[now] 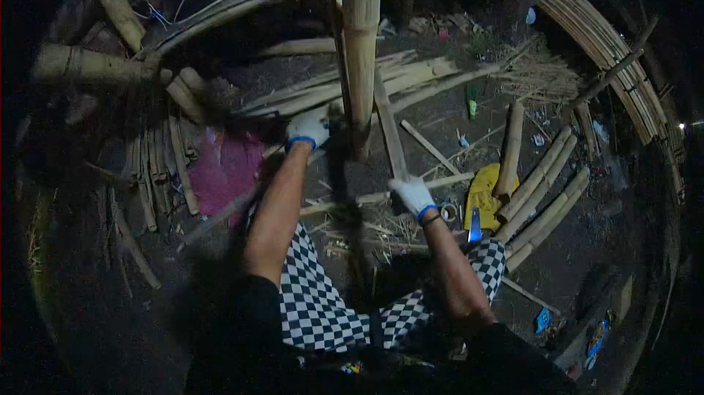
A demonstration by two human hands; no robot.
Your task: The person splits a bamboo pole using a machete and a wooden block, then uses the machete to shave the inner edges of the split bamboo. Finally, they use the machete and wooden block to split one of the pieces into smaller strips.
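In the head view, a thick bamboo pole point(361, 35) stands upright in front of me. My left hand point(308, 128), in a white glove with a blue cuff, is just left of the pole's lower part. Its fingers are lost in shadow and blur, so what they hold does not show. My right hand point(413, 195), gloved the same way, is closed around the lower end of a flat bamboo slat point(389, 127). The slat leans up towards the pole's right side.
Split bamboo pieces point(425, 76) lie behind the pole. To the right are cut bamboo lengths point(539, 186), a yellow cloth or sack point(480, 193), a blue-lit saw-like blade point(475, 226) and a tape roll point(448, 211). A pink sheet point(227, 171) lies left.
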